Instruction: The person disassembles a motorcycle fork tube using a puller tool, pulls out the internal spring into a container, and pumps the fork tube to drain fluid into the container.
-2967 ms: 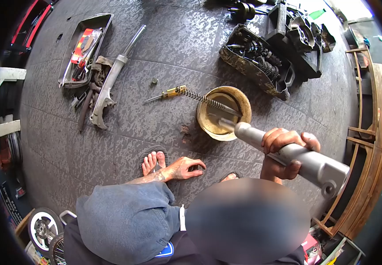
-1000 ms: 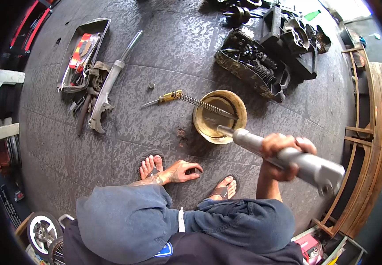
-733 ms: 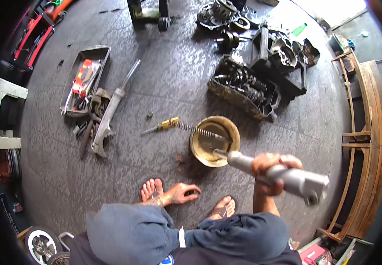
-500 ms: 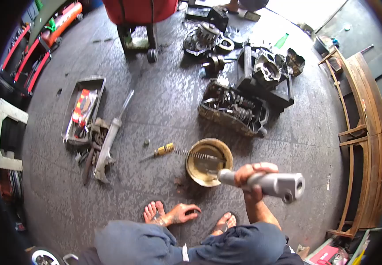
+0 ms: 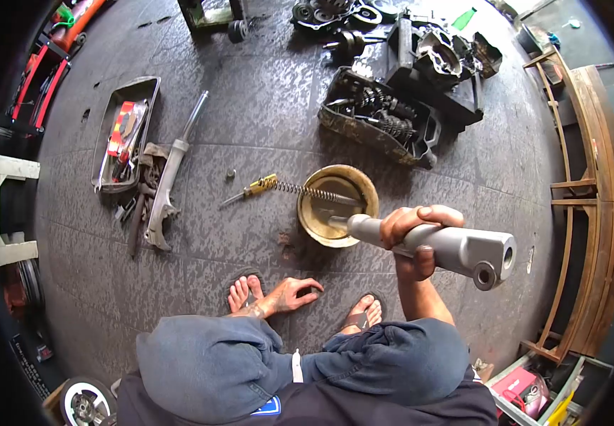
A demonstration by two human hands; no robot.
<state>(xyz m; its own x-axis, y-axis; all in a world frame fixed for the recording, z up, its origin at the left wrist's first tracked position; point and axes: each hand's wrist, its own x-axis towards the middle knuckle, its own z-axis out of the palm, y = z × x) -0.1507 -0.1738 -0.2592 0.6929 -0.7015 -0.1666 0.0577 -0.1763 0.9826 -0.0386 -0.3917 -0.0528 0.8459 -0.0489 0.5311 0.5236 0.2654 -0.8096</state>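
My right hand (image 5: 417,238) is wrapped round a silver motorcycle fork leg (image 5: 463,252). The leg slants, its narrow end over the yellowish basin (image 5: 372,206) and its thick lug end towards me. Something pale shows at the narrow end; whether liquid or metal, I cannot make out. My left hand (image 5: 294,294) hangs between my feet with loosely bent fingers apart, holding nothing. A coil spring (image 5: 300,189) leans over the basin's rim, its lower end inside. At its outer end lies a yellow piece (image 5: 261,184) with a thin metal rod.
On the left floor lie another fork leg (image 5: 166,192), a grey tray (image 5: 101,160) of tools and a dark rag (image 5: 152,163). Behind the basin stands an open engine case (image 5: 371,135) among several engine parts. A wooden rack (image 5: 609,199) runs along the right.
The floor things appear higher in view as the camera tips down. The fork leg looks larger, with its lug end further right. My right hand keeps its grip; my left hand stays between my feet.
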